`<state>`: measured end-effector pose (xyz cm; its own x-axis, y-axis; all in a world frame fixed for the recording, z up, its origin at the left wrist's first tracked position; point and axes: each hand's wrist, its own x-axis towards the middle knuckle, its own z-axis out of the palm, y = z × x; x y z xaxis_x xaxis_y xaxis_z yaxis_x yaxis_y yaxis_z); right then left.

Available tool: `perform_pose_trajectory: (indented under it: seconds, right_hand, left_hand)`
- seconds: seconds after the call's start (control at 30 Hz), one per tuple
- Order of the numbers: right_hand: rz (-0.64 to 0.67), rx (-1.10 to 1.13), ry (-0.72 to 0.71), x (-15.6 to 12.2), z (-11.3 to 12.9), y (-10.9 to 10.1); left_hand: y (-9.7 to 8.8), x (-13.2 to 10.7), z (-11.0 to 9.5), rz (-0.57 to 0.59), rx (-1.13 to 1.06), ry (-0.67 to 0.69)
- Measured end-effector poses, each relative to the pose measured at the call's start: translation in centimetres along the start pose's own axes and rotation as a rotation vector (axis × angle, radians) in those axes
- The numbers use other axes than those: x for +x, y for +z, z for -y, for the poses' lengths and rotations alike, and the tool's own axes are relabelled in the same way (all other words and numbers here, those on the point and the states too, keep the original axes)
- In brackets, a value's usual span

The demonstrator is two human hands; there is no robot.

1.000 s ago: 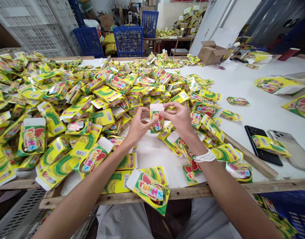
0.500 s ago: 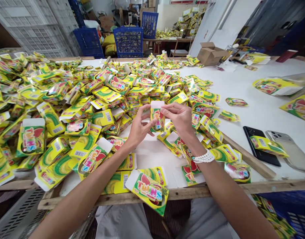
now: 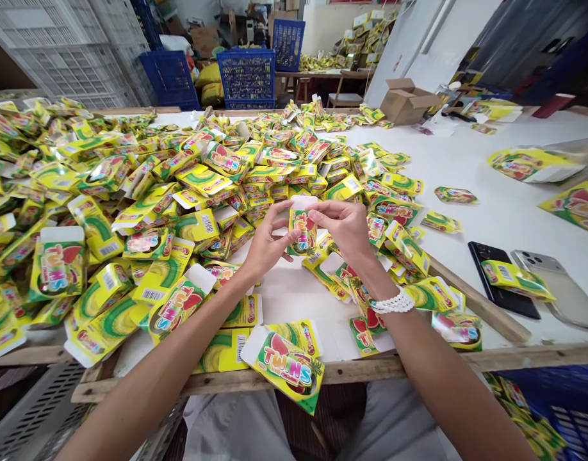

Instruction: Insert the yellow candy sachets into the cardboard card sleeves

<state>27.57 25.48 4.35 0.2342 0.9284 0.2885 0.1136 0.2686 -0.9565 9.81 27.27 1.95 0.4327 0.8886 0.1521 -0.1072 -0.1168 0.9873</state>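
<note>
A small yellow-and-green "Twins" carton (image 3: 301,227) stands upright between my hands, its white flap sticking up at the top. My left hand (image 3: 269,240) pinches its left side with the fingertips, and my right hand (image 3: 344,230) grips its upper right side, partly hiding the print. A white beaded bracelet (image 3: 392,302) circles my right wrist. Around both hands lies a large heap of flat and part-folded Twins cartons (image 3: 202,186), thickest to the left and far side. Several loose ones (image 3: 282,365) lie near my forearms.
The cartons cover much of a white table (image 3: 294,301) with a wooden front rail (image 3: 255,381). To the right lie a black phone (image 3: 503,282) and a phone in a clear case (image 3: 548,288). Blue crates (image 3: 246,80) and a cardboard box (image 3: 405,102) stand beyond.
My left fingers have closed in slightly on the carton. Both hands stay on it, and the head view has shifted a little.
</note>
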Motion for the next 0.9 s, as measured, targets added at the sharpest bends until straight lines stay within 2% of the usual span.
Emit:
perform_pose_trajectory:
  seconds: [0.2,0.3,0.37,0.43,0.5,0.57,0.73,0.9]
  right_hand:
    - [0.055,-0.007,-0.017,-0.2,0.2,0.1]
    - [-0.009,0.049,0.001,-0.1,0.4,-0.1]
    - [-0.074,0.085,0.068,0.1,0.4,-0.4]
    - [-0.095,0.095,0.205,0.4,0.2,-0.6]
    - [-0.053,0.103,0.354,0.5,0.0,-0.8]
    - [0.007,0.128,0.425,0.4,-0.1,-0.8]
    - [0.071,0.105,0.327,0.1,0.2,-0.5]
    - [-0.029,-0.059,0.146,-0.1,-0.5,0.3]
  left_hand:
    - [0.1,-0.2,0.0,0.023,0.054,0.018]
    - [0.3,-0.4,0.3,0.040,0.117,0.045]
    - [0.4,-0.6,0.6,0.059,0.182,0.072]
    - [0.5,-0.8,0.8,0.056,0.253,0.103]
    - [0.5,-0.9,1.0,0.029,0.315,0.119]
    - [0.5,-0.8,1.0,-0.011,0.349,0.112]
    - [0.3,-0.6,0.8,-0.116,0.340,0.069]
    - [0.4,-0.6,0.9,-0.164,0.290,0.045]
